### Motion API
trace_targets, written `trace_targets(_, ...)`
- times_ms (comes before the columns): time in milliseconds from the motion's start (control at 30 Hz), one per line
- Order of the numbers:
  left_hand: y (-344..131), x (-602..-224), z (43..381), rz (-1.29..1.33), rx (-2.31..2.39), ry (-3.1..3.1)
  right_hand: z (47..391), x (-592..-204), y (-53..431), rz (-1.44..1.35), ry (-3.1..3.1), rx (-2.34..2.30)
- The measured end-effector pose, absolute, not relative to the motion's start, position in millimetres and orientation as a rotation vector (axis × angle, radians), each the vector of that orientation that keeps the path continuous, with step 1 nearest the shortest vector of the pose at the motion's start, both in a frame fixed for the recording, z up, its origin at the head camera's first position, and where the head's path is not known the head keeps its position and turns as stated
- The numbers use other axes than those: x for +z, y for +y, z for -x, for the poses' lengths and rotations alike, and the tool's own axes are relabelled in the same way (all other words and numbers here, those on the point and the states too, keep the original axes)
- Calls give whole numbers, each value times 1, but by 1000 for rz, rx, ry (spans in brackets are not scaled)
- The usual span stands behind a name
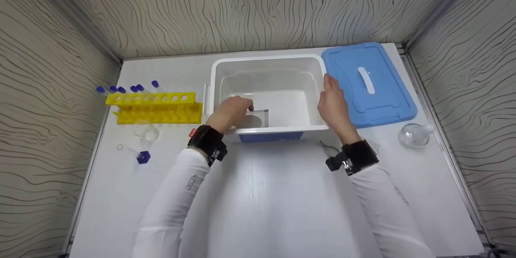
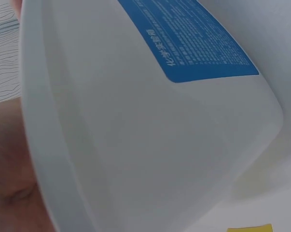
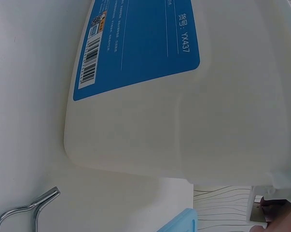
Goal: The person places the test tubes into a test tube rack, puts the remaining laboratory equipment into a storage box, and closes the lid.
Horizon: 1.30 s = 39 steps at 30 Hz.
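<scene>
A white plastic bin [image 1: 268, 59] with a blue printed label [image 3: 150, 38] on its near side stands on the table. My left hand [image 1: 233, 109] reaches over the near left rim into it, its visible finger bent. Beside that hand, on the bin's floor, lies a flat greyish piece with a dark edge [image 1: 266, 117]; I cannot tell whether the hidden fingertips hold it. In the left wrist view, the bin's wall covers most of the left hand [image 2: 12, 159]. My right hand [image 1: 332, 100] rests along the right rim with its fingers straight, close to the bin's side handle [image 3: 255, 203].
Left of the bin stands a yellow rack [image 1: 159, 117] holding several blue-capped tubes [image 1: 139, 88]. Small clear glassware [image 1: 150, 133] and a blue-based cylinder [image 1: 143, 157] lie before it. A blue lid [image 1: 383, 84], a glass bottle [image 1: 414, 136] and a metal clamp [image 3: 36, 205] are to the right.
</scene>
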<state>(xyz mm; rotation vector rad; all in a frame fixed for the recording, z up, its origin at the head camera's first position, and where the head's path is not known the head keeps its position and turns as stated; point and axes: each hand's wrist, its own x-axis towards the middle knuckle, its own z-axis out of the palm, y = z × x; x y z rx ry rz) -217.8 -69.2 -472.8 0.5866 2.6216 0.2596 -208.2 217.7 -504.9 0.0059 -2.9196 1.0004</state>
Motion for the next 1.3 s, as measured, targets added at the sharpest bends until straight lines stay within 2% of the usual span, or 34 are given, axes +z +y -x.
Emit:
trace_targets(333,-73,-470,219,-543,343,2636,208,-505,217,1,-2925,994)
trace_targets(533,-77,-469,219,-606,397,2689,209,-505,217,3,-2928,999)
trace_targets(833,-90,-451,216,-652,636,2817,208,-505,218,6,-2934,993)
trace_targets(1133,-116,-428,208,-544,878,2964,208,-504,218,7,-2938,989)
trace_targets(1300,-137,-422,199,-401,998,3057,207,-504,218,10,-2935,1003)
